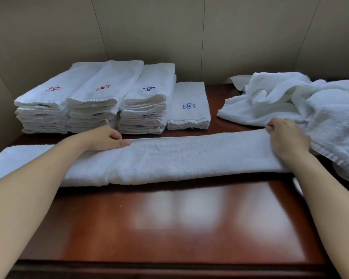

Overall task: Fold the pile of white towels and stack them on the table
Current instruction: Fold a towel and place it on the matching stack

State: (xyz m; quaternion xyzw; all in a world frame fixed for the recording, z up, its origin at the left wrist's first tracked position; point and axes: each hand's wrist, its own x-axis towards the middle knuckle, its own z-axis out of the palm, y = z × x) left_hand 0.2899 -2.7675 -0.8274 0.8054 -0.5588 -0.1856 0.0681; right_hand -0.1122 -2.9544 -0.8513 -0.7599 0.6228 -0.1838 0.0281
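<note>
Your table [169,218] carries a long folded towel [169,160] across its middle. Behind the towel's right end lies the unfolded pile [302,101]; behind its left end stand the folded stacks [101,101]. Your left hand [107,138] and right hand [286,137] each pinch the towel's far edge with curled fingers

towel [169,160]: white terry cloth, nubby, matt | table [169,218]: reddish wood, glossy, smooth

Long folded white towel [169,160] lay across the glossy wooden table [169,218], left hand [107,138] and right hand [286,137] pinched its far edge, folded stacks [93,101] behind left, unfolded towel pile [300,101] at right.
</note>
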